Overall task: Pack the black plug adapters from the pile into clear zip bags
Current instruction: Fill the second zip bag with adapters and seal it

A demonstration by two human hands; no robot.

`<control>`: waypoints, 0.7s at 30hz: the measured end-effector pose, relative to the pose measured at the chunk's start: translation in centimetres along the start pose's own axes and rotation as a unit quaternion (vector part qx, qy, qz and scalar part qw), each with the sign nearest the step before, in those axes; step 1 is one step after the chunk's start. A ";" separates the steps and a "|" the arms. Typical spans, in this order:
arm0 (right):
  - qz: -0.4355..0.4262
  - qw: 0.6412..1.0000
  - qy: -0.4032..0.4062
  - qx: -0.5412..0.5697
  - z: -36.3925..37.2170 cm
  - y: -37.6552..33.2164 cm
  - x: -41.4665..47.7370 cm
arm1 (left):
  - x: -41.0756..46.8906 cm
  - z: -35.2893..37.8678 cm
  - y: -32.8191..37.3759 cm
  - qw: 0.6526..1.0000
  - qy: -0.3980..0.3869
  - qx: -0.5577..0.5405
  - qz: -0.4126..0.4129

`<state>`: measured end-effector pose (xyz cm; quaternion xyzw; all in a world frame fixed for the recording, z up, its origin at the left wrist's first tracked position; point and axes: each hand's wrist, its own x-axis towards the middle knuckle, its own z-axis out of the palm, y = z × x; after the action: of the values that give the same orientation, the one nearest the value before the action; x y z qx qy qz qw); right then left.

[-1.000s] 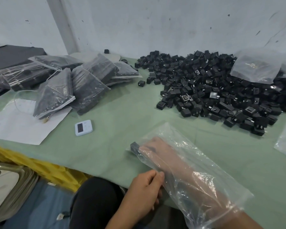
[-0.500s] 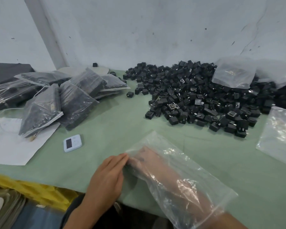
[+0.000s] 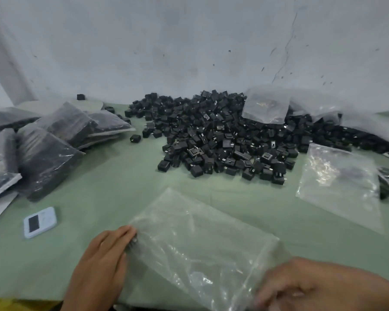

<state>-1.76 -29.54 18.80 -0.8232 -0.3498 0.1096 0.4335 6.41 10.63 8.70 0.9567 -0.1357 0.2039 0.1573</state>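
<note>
A clear zip bag (image 3: 202,245) lies flat on the green tabletop (image 3: 112,180) close to the person, slanting from far left to near right, and both hands are at its ends. The left hand (image 3: 103,261) rests on the tabletop with its fingers straight and together, fingertips (image 3: 129,232) touching the bag's left edge. A small dark shape sits just inside that edge, too blurred to name. The right hand (image 3: 323,286) is at the bag's near right corner, partly under the plastic. It is smeared with motion, so I cannot tell whether it grips the bag or only touches it.

The pile of black plug adapters (image 3: 234,140) spreads across the far side of the tabletop, well apart from both hands and beyond the bag. A second clear bag (image 3: 339,182) lies flat to the right of the pile's near edge, and a third clear bag (image 3: 265,106) rests on top of the pile. Filled bags (image 3: 50,149) are heaped at the left, and a small white device (image 3: 39,222) with a dark screen lies near the left hand.
</note>
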 end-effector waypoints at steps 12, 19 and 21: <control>0.368 0.882 0.145 -0.257 -9.4 16.0 22.7 | 0.2 -0.4 0.6 0.999 0.042 -0.024 0.008; 0.344 0.873 0.285 -0.199 -10.7 17.4 22.2 | 0.1 -0.2 0.5 0.998 0.058 -0.029 0.010; 0.309 0.890 0.323 -0.085 -11.0 15.4 20.6 | 0.2 0.1 0.4 0.997 0.064 -0.031 -0.002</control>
<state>26.09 -28.60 15.75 -0.9134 0.0735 -0.0645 0.3951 6.44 10.17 8.80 0.9367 -0.1294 0.2600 0.1955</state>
